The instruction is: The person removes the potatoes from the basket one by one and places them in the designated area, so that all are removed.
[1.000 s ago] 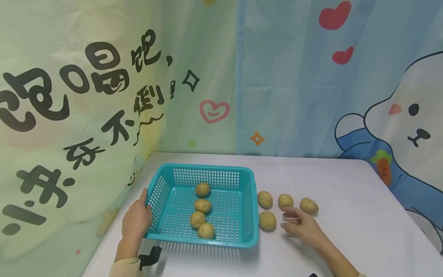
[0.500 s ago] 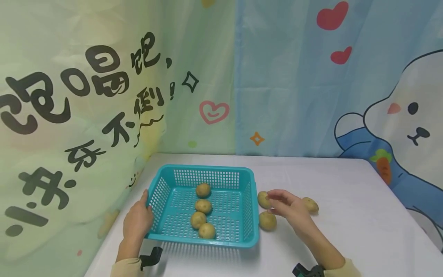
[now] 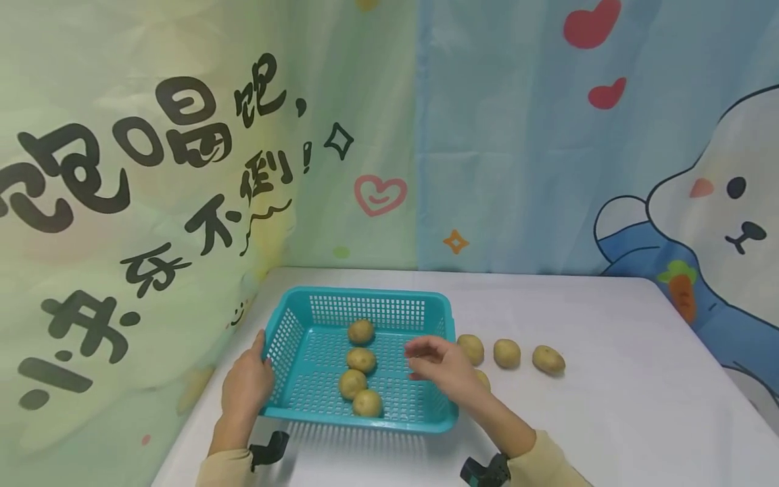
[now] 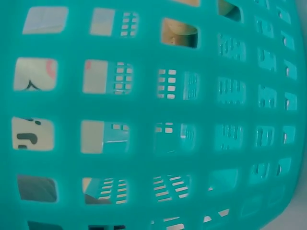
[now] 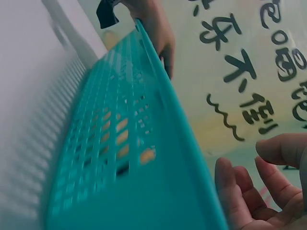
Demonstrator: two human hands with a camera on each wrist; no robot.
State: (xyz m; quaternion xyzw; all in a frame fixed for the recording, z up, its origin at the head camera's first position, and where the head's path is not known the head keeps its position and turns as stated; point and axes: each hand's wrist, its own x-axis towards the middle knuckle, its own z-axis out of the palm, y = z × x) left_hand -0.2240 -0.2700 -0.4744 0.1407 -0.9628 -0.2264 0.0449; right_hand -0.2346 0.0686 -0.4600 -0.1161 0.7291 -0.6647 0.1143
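A turquoise plastic basket (image 3: 365, 425) with slotted walls stands on the white table, several potatoes (image 3: 361, 360) lying in a rough column inside it. My left hand (image 3: 247, 382) holds the basket's left side at the rim, and its wrist view is filled by the perforated wall (image 4: 144, 106). Over the right part of the basket hovers my right hand (image 3: 447, 370), nothing in it. The right wrist view shows that hand's fingers (image 5: 276, 184) loosely bent, thumb apart from them, above the basket rim (image 5: 180, 120).
Right of the basket, more potatoes lie on the table (image 3: 608, 406): a row with a middle potato (image 3: 507, 353) and an outer potato (image 3: 548, 360), plus a nearer potato (image 3: 483, 379) partly hidden by my right hand. A printed curtain (image 3: 487, 135) hangs behind the table.
My right hand has moved left, from beside the loose potatoes, past them and over the basket, carrying nothing. My left hand keeps its hold on the basket, and the potatoes lie as before.
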